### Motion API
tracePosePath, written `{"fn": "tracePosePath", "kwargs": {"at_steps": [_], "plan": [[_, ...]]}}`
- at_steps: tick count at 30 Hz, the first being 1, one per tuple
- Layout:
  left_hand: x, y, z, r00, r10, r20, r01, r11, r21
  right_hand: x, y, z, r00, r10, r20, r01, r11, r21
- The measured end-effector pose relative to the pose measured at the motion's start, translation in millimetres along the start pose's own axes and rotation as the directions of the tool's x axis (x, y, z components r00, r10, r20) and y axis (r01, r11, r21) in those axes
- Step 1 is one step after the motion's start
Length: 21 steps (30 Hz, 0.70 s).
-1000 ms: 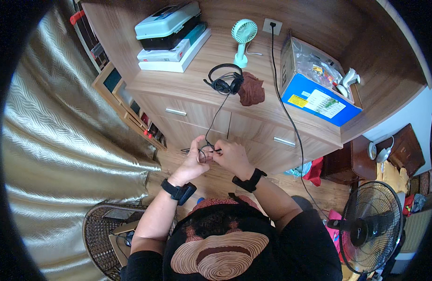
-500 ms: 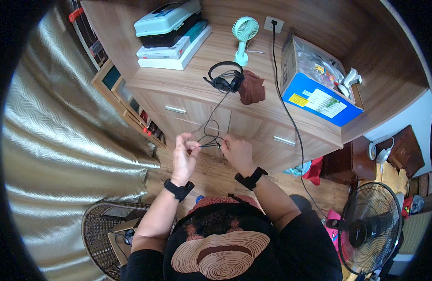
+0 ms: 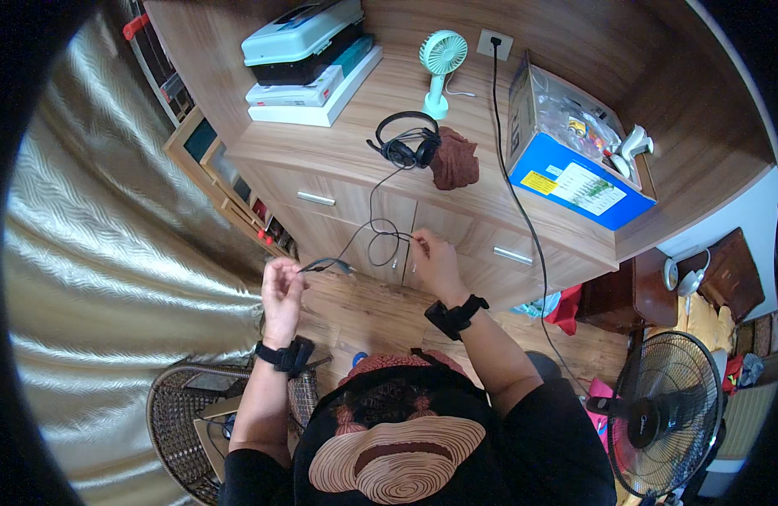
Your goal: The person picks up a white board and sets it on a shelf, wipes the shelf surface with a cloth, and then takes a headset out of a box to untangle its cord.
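A black headset (image 3: 408,152) lies near the front edge of the wooden cabinet top (image 3: 321,145), against a crumpled brown cloth (image 3: 456,160). Its thin cable (image 3: 372,221) hangs down over the drawer fronts in loops. Off to the left, my left hand (image 3: 281,291) pinches a stretch of that cable close to a thicker dark piece on it. My right hand (image 3: 434,260) grips the looped part of the cable in front of the cabinet doors. Between the two hands the cable runs with a slack loop.
Behind the headset stands a mint handheld fan (image 3: 440,72). A blue carton (image 3: 579,181) of bagged items sits to the right, with a black power cord (image 3: 517,198) beside it. Stacked boxes (image 3: 309,72) are at the left, a floor fan (image 3: 663,415) lower right, a wicker chair (image 3: 174,422) lower left.
My left hand has moved left and slightly down, drawing a stretch of cable out of the bunch. The loops have opened up. My right hand has shifted slightly right.
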<state>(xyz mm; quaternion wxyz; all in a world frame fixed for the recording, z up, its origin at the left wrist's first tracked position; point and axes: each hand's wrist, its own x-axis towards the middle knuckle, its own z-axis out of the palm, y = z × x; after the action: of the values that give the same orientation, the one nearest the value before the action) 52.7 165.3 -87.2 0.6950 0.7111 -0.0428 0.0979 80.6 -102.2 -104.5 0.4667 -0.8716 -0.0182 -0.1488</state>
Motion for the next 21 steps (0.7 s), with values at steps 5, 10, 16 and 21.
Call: {"fn": "tracePosePath", "kwargs": {"at_steps": [5, 10, 16, 21], "plan": [[-20, -43, -50, 0.975, -0.210, -0.069, 0.221, 0.942, 0.252, 3, -4, -8, 0.994, 0.056, 0.098, -0.085, 0.942, 0.324], [-37, -98, -76, 0.943, -0.318, 0.098, 0.277, 0.913, 0.299, 6, -6, -15, 0.970, -0.097, 0.223, 0.002, 0.920, 0.393], [-20, -64, -19, 0.925, -0.303, 0.228, 0.137, 0.827, 0.545, 4, -6, -9, 0.943, -0.140, 0.301, -0.029, 0.868, 0.496], [8, -13, 71, 0.965, 0.080, 0.251, -0.117, 0.984, 0.135, 6, -5, -2, 0.890, -0.204, 0.407, -0.035, 0.861, 0.508]]}}
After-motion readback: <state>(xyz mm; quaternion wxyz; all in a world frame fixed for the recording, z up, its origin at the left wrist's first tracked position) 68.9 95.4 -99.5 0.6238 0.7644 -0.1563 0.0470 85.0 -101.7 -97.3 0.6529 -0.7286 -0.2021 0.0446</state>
